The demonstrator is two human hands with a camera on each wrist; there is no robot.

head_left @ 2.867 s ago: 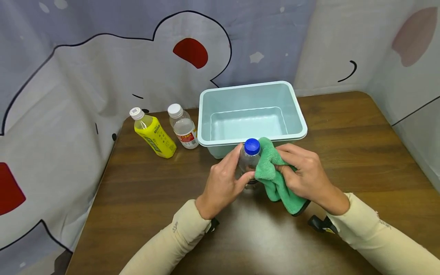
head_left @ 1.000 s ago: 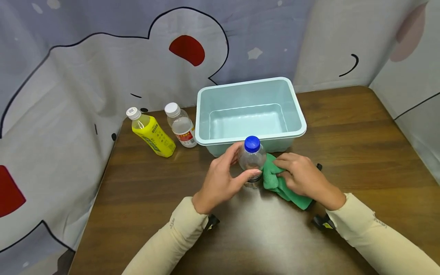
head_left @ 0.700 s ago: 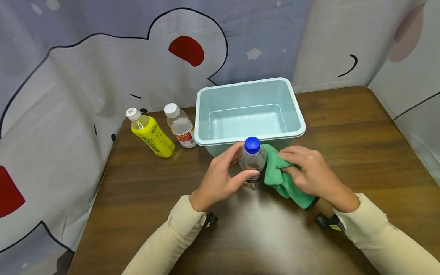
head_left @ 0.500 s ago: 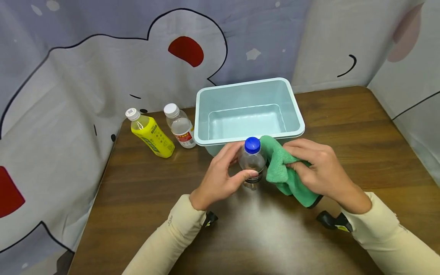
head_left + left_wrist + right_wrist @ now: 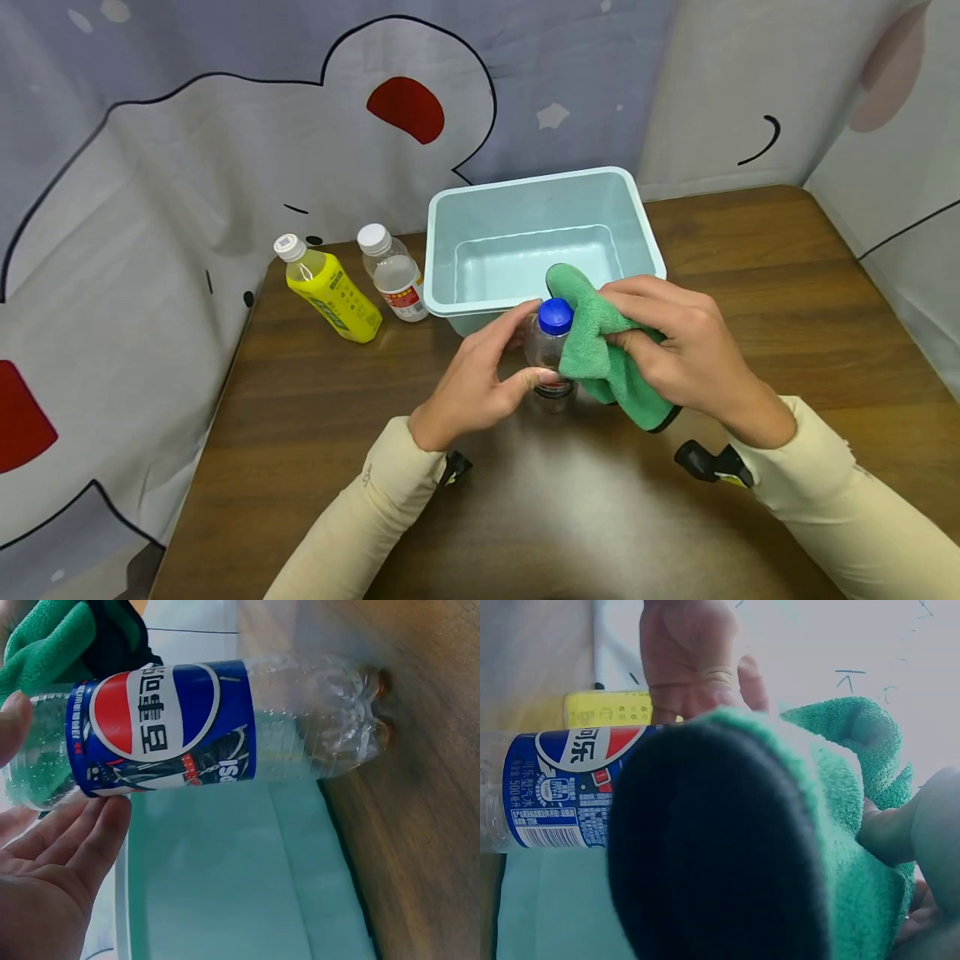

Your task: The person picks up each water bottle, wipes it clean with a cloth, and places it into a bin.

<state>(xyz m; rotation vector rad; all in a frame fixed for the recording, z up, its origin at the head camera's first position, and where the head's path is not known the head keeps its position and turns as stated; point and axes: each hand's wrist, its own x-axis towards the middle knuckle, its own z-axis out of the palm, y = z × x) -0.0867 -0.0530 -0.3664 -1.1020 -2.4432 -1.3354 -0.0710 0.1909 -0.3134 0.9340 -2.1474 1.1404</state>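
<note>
Site: a table corner closed in by hung fabric. Home, office or recording booth: cannot be told.

Table (image 5: 300, 483): brown wood grain, rounded far corner, broad glare patch on the near part. Curtain (image 5: 217, 175): behind the table and at both sides, pale grey and lavender, soft folds at left; cartoon outlines, red patches and small white stars, a homely print.

Goods of household kind: pale blue tub (image 5: 495, 258), yellow bottle (image 5: 335, 300), clear bottle (image 5: 401, 287), cola bottle (image 5: 161, 724) with Chinese label, green cloth (image 5: 615, 367).

Black devices (image 5: 697, 460) at both sleeve cuffs (image 5: 795, 450) favour a recording set-up.
</note>
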